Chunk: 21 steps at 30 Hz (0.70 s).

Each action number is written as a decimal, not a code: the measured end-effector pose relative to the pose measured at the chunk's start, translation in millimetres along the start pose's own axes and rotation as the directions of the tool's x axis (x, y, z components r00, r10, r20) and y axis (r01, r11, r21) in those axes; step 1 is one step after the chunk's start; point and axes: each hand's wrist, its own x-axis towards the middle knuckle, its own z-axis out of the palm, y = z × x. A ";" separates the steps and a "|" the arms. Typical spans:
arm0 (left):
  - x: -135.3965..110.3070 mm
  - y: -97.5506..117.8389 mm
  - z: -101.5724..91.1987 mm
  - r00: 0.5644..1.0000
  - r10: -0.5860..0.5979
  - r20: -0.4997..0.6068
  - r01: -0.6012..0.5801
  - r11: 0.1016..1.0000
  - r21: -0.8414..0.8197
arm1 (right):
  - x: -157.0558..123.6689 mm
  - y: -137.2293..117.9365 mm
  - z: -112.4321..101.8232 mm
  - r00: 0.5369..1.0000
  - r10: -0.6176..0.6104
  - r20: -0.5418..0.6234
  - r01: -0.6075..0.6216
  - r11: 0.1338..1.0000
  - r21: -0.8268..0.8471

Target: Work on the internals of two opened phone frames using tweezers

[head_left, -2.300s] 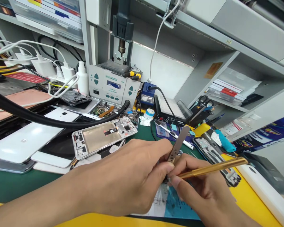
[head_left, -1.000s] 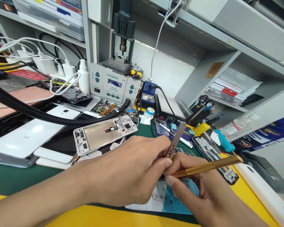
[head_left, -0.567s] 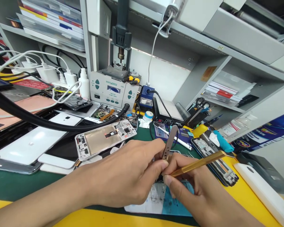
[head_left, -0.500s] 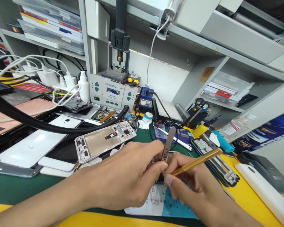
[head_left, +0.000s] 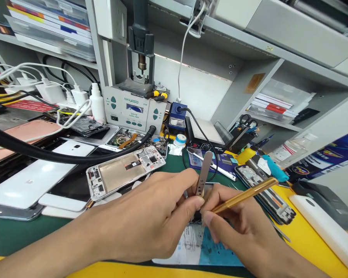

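Tweezers (head_left: 203,173), or at least a flat grey metal strip with holes that looks like a pair, stick up out of the left hand (head_left: 159,210). They're pinched by the thumb and index finger, wide end up and leaning a bit to the right. The right hand (head_left: 234,222) has a gold stick (head_left: 246,195), kinda pen-like, gripped between thumb and fingers and slanting up to the right. Both lower ends are buried behind the fingers, so I can't tell what they're touching. The fingertips of the two hands are right next to each other.

Under the hands there's a dark phone part (head_left: 195,221), mostly covered, just peeking out between them. Below it you can see a white and blue sheet (head_left: 188,247) lying on a green mat (head_left: 11,235).

Around that it's pretty crowded: silver phone frame (head_left: 120,173) just past the left hand, propped at an angle on other bits, then a white phone back (head_left: 52,166) further left. Fat black hose (head_left: 75,159) curves over to a grey heat box (head_left: 127,116). White brush (head_left: 227,175) lies beyond the hands, and a gutted phone (head_left: 274,202) sits near the right hand.
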 end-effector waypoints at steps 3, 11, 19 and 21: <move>0.3 0.8 -0.6 1.000 0.026 -0.011 -0.026 1.000 0.008 | 0.9 -3.1 0.2 1.000 0.009 0.003 -0.009 1.000 -0.017; 4.4 4.1 -1.9 0.996 0.077 -0.050 -0.075 0.995 0.059 | 2.5 -9.0 3.6 1.000 -0.001 -0.013 -0.001 0.996 -0.093; 3.1 4.4 -2.9 0.998 0.060 -0.021 -0.058 0.994 0.092 | 1.2 -8.2 7.6 0.997 -0.065 -0.033 0.060 0.989 -0.137; 3.2 4.6 -2.8 0.997 0.076 -0.027 -0.074 0.993 0.089 | 1.5 -8.4 8.2 0.996 -0.084 -0.032 0.079 0.987 -0.138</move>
